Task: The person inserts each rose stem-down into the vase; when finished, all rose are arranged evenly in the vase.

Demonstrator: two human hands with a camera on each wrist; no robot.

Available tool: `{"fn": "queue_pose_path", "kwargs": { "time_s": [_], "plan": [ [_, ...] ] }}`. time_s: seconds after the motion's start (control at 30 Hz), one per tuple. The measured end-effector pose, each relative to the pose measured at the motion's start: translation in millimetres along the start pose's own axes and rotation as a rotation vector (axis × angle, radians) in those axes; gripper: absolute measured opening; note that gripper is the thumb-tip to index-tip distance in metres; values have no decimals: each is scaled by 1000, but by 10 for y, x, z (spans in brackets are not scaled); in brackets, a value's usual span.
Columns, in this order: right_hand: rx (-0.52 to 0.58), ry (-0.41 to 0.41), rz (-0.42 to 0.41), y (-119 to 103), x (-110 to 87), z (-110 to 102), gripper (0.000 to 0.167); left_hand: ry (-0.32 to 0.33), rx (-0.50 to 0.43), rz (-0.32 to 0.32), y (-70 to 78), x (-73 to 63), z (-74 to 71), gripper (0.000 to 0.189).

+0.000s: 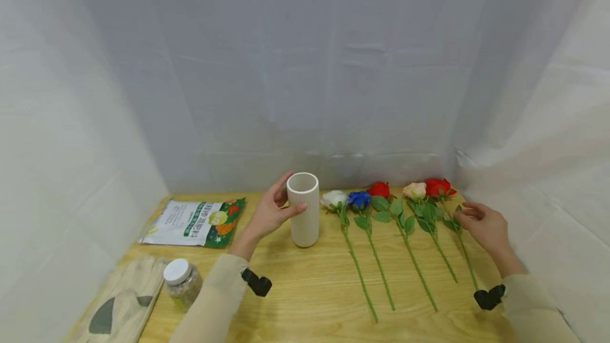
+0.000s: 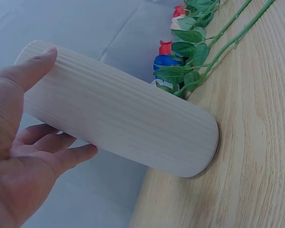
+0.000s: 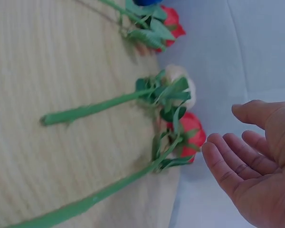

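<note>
A white ribbed vase point(image 1: 305, 221) stands upright on the wooden table. My left hand point(image 1: 275, 210) grips it near the top, thumb on the near side and fingers round the back; the left wrist view shows the thumb close to the rim of the vase point(image 2: 118, 109). At the right, my right hand point(image 1: 483, 224) holds nothing and hovers beside the rightmost red rose point(image 1: 439, 188). Its fingers are loosely bent in the right wrist view, close to the red bloom point(image 3: 192, 135). A cream rose point(image 1: 414, 190) lies just left of that rose.
Between vase and cream rose lie a white rose point(image 1: 334, 199), a blue rose point(image 1: 359, 200) and another red rose point(image 1: 379, 189), stems toward me. At left are a printed pouch point(image 1: 195, 223), a white-lidded jar point(image 1: 183, 282) and a beige cloth item point(image 1: 126, 300). Pale sheeting point(image 1: 305, 68) surrounds the table.
</note>
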State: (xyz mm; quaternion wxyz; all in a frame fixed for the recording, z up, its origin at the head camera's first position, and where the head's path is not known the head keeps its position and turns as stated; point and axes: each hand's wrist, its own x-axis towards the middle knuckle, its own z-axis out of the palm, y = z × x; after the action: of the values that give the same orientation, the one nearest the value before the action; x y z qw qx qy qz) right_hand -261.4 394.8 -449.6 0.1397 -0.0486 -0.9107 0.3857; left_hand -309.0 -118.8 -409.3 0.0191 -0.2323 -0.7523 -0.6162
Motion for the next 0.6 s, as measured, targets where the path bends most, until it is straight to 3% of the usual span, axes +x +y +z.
{"fn": "queue_pose_path", "kwargs": {
  "time_s": [0.6],
  "plan": [
    [17, -98, 100, 274, -58, 25, 62, 13, 17, -11, -5, -9, 3, 90]
  ]
}}
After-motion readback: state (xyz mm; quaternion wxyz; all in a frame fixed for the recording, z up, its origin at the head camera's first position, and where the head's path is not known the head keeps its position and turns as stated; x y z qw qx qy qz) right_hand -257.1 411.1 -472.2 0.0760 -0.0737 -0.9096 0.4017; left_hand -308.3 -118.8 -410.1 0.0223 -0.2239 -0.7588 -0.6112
